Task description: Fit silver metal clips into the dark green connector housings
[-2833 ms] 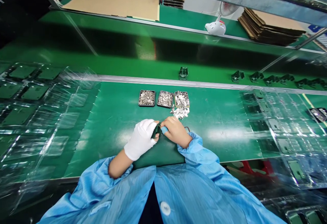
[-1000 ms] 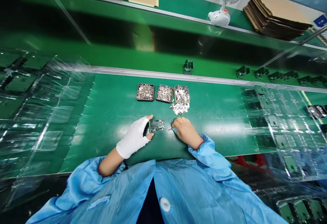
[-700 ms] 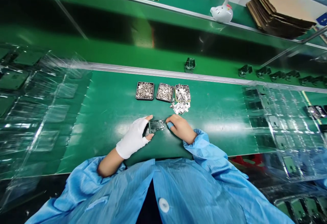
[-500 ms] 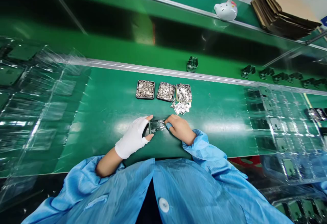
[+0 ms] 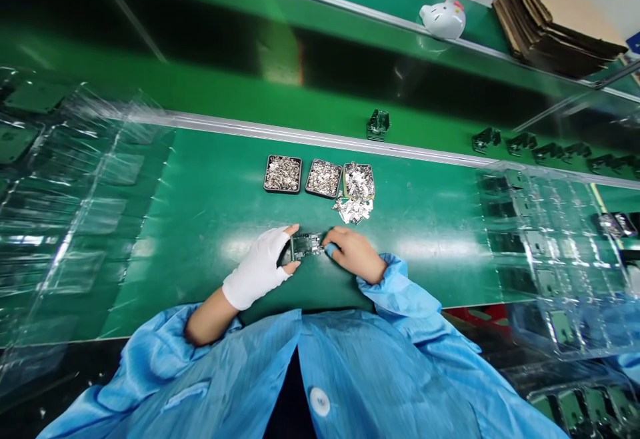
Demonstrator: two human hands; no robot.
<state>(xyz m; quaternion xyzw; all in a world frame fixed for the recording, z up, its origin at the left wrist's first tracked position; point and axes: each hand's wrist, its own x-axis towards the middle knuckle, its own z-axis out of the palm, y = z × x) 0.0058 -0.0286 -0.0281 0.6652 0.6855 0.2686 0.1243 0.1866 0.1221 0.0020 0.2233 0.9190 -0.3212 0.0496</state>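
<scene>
My left hand [image 5: 260, 267], in a white glove that leaves the fingertips bare, grips a dark green plastic housing [image 5: 306, 245] between thumb and fingers. The housing has slots and ridges inside and is held low over the bench. At its right end is my right hand [image 5: 356, 252], bare except for a blue cover on one fingertip. The fingers of that hand are pinched together by the housing's edge; whatever is between them is too small to make out. Beyond the hands lies a loose heap of flat silvery metal pieces [image 5: 354, 211].
Three small square trays of metal parts stand behind: left [image 5: 283, 191], middle [image 5: 320, 194] and right [image 5: 373, 185]. Another green housing [image 5: 378, 124] sits past the metal rail [image 5: 225, 128], several more at right. Clear plastic trays [image 5: 565, 225] flank both sides. A white fan [image 5: 443, 20] stands above.
My right hand has drawn very slightly right from the housing's end, its fingers still pinched. My left hand keeps its grip. The view has shifted a little.
</scene>
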